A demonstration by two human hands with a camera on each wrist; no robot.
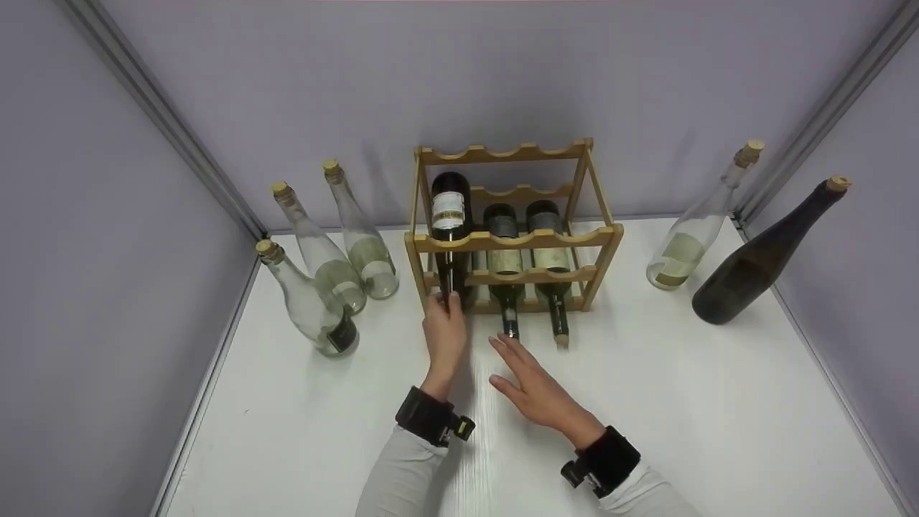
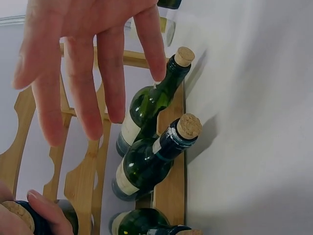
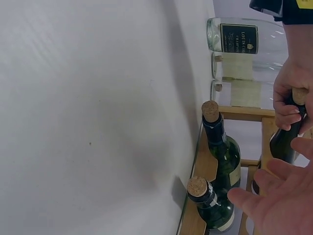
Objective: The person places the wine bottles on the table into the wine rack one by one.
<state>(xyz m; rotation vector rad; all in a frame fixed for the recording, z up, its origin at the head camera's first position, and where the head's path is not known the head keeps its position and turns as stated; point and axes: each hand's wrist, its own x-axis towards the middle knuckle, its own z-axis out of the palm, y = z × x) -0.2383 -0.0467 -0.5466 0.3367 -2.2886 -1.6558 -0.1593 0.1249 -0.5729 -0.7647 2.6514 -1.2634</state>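
Note:
My left hand (image 1: 445, 334) grips the neck of a dark wine bottle (image 1: 449, 215) with a white label. That bottle lies neck-forward in the left slot of the wooden wine rack's (image 1: 603, 235) upper tier. In the right wrist view, the left hand's fingers (image 3: 288, 115) curl round the neck, just below its cork (image 3: 299, 95). My right hand (image 1: 538, 391) hovers with fingers extended in front of the rack, holding nothing. Near it, two green bottles (image 1: 506, 258) (image 1: 551, 258) lie in the lower tier, corks forward. A third green bottle (image 2: 139, 220) shows beneath the gripped one.
Three clear corked bottles (image 1: 309, 309) (image 1: 330, 269) (image 1: 367, 255) stand left of the rack on the white table (image 1: 301, 445). To the right stand a clear bottle (image 1: 682, 251) and a dark brown bottle (image 1: 747, 273). Grey walls (image 1: 502, 72) enclose the back and sides.

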